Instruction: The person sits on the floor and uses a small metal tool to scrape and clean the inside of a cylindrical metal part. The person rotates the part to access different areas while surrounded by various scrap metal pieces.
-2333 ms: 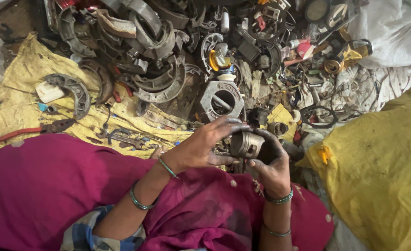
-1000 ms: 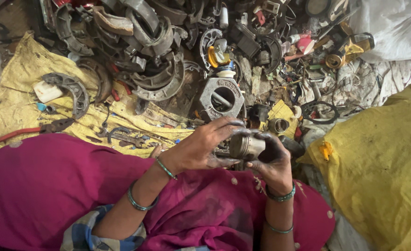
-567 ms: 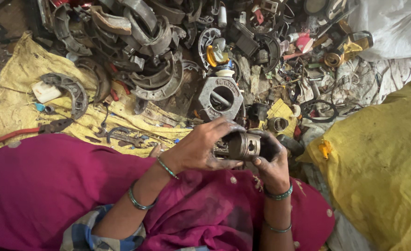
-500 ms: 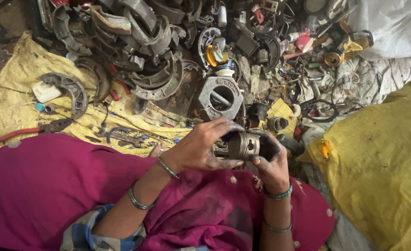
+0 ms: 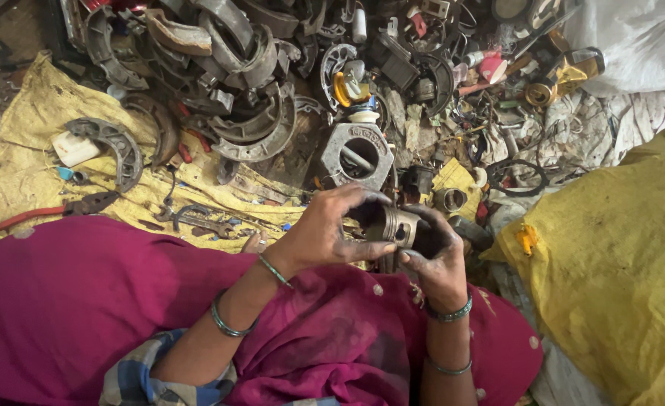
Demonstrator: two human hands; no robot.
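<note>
Two hands: both wrap one small metal cylinder (image 5: 394, 224), held above the lap of magenta cloth (image 5: 84, 301), just in front of the scrap pile (image 5: 272, 75).
Yellow sack (image 5: 618, 271): largest thing nearby, bulging at the person's right, apart from the hands.
Yellow cloth (image 5: 24, 173): spread on the floor under the scrap, carrying a curved brake shoe (image 5: 114, 146) and red-handled pliers (image 5: 47, 214).
Hexagonal housing (image 5: 359, 154): grey casting with a round bore, lying just beyond the hands.
Left hand (image 5: 325, 233): fingers curled over the top and near end of the cylinder, thumb underneath, clamped on it.
Right hand (image 5: 438, 256): blackened with grease, fingers closed around the far end from below.
Cylinder, look: dull grey metal with ringed grooves round its body, piston-like, grimy; its far end is hidden in the right palm.
Cylinder, handling: probably rigid and dense for its size, not fragile; the oily film likely makes it slippery.
Cylinder, hold: best gripped round the grooved body, where the ridges give purchase, with a palm supporting one end.
</note>
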